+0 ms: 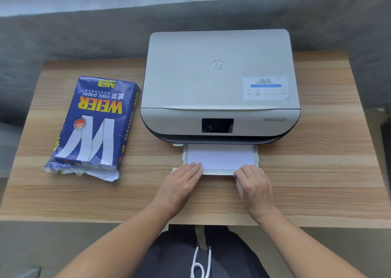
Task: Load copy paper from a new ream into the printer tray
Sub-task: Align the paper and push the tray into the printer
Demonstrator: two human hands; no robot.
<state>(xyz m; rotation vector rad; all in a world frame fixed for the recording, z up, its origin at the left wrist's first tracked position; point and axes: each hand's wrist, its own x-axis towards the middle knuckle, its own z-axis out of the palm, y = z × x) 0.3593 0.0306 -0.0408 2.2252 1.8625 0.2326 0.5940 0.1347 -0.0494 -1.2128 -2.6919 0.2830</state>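
Two hands meet the pulled-out paper tray (256,153) at the centre of the frame, where we see a white stack of copy paper (220,156) already lying between its side walls. Our left hand (182,184) rests flat, fingers together, on the tray's front left corner; our right hand (254,185) lies the same way on the front right corner. Neither closes around anything; both press flat against the front lip.

We judge the risk to be an uneven push: if one hand leads, the tray could skew and bind in the HP printer (220,87) slot, or the sheets could ride up and buckle against the opening. Fingertips overlapping the paper's near edge could also drag the top sheets out of square.

Room is generous. Bare wooden table (317,182) lies right of the printer and in front of the tray, whose near edge sits well back from the table's front edge. At left of the frame, the torn-open blue ream wrapper (93,123) lies well apart from both hands.
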